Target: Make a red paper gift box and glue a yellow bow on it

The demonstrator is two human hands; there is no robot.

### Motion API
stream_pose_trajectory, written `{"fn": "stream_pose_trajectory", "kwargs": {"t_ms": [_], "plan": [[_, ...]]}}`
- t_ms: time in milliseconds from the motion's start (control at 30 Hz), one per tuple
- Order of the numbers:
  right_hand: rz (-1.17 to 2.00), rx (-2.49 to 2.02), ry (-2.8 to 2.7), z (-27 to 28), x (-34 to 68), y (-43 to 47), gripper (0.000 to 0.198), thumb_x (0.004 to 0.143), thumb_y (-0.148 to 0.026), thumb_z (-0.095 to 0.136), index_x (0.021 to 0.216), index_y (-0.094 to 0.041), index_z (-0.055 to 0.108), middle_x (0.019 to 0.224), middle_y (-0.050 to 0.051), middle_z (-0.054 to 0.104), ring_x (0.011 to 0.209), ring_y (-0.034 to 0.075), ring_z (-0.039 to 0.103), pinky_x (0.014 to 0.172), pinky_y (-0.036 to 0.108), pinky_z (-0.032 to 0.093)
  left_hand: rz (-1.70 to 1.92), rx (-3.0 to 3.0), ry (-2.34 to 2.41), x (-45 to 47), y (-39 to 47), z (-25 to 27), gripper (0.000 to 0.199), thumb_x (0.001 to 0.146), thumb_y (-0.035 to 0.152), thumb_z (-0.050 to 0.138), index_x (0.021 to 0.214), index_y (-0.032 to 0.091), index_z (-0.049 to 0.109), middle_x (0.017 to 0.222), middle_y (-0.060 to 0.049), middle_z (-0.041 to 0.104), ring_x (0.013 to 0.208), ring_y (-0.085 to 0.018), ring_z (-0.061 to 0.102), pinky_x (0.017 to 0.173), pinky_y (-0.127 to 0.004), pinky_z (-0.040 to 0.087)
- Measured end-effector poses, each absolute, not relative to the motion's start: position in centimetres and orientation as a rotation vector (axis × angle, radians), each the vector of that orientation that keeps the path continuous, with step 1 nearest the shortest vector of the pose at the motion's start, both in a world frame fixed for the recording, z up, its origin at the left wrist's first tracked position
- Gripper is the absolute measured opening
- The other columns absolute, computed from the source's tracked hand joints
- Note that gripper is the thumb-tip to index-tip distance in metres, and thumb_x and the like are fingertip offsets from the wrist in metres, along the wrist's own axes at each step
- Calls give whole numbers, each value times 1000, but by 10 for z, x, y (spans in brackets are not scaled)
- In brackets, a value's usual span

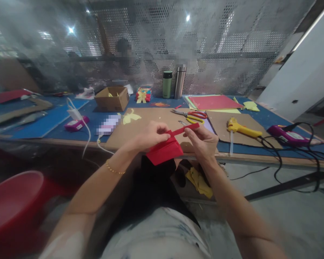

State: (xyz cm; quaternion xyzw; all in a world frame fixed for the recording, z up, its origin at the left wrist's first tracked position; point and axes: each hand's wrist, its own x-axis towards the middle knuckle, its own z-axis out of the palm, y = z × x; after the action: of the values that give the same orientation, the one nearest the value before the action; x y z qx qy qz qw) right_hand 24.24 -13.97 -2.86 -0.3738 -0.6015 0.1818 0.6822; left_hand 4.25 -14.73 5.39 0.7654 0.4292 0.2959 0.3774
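Note:
A folded piece of red paper (166,149) is gripped by my left hand (153,136), thumb on top, in front of the table edge. From its upper corner runs a narrow red strip (191,127), pinched between the thumb and fingers of my right hand (203,140). Whether strip and larger piece are joined is hidden near my left thumb. Just beyond my hands, scissors with red handles (198,114) and scissors with yellow handles (194,119) lie on a cardboard sheet (151,117).
A yellow glue gun (244,129) rests at right, its black cable near a purple power unit (288,136). Behind stand a green bottle (167,85), a steel flask (180,83) and a cardboard box (112,100). A red stool (16,201) is at left.

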Motion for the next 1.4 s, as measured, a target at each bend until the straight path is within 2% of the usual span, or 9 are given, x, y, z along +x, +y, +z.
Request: {"fn": "stream_pose_trajectory", "kwargs": {"t_ms": [233,467,600,733,833,900,1067,1267,1400], "plan": [[362,-923,-1329,-38,235,-135,32,96,-52,68,85,-24,81,65,1,70,62,20,64,66,35,54,719,1924,1068,41,-142,50,12,81,20,64,70,16,65,66,1,62,61,-11,51,62,-24,43],[85,-1069,-1842,-39,242,-97,22,97,-26,60,88,-24,79,82,8,74,78,24,67,76,35,52,339,1992,1219,29,-85,51,4,68,18,70,64,17,69,55,1,56,51,-13,47,50,-26,31],[321,-1023,-2005,-37,244,-86,21,90,-17,59,96,-23,78,93,7,80,86,23,72,81,34,52,258,1980,1293,29,-70,39,2,67,16,69,65,17,71,55,3,52,53,-12,42,53,-28,28],[759,-1006,-2013,-30,254,-83,12,87,-33,70,93,-23,74,87,3,78,79,20,70,76,33,53,288,2025,1241,27,-68,22,4,71,19,68,67,17,69,61,3,54,58,-12,43,57,-29,29],[1109,-919,-1936,-23,260,-84,30,83,-45,78,101,-22,71,85,2,76,71,17,68,70,31,54,332,2022,1179,23,-66,14,10,72,22,67,64,18,64,59,3,53,58,-12,44,56,-28,30],[1172,-878,-1899,-20,263,-85,33,85,-46,77,104,-21,69,85,1,76,70,16,68,68,31,54,362,2008,1136,21,-63,9,11,72,24,66,62,19,63,59,2,54,57,-13,44,55,-28,29],[745,-995,-2012,-16,261,-89,24,96,-39,66,111,-21,71,90,3,76,72,17,65,69,32,53,373,2005,1098,18,-60,5,4,72,23,66,72,19,68,65,1,61,59,-13,49,56,-27,32],[-301,-1034,-2120,-14,247,-115,21,102,-21,57,114,-21,74,123,16,74,110,32,64,92,48,49,391,2096,1112,21,-59,5,7,74,16,68,78,19,62,72,3,58,66,-14,51,61,-26,37],[-335,-695,-2453,-29,232,-134,23,110,-26,53,110,-21,75,111,12,76,99,26,63,89,43,48,327,2168,1180,21,-60,9,15,76,18,69,88,20,62,82,2,60,72,-15,53,65,-26,39]]}}
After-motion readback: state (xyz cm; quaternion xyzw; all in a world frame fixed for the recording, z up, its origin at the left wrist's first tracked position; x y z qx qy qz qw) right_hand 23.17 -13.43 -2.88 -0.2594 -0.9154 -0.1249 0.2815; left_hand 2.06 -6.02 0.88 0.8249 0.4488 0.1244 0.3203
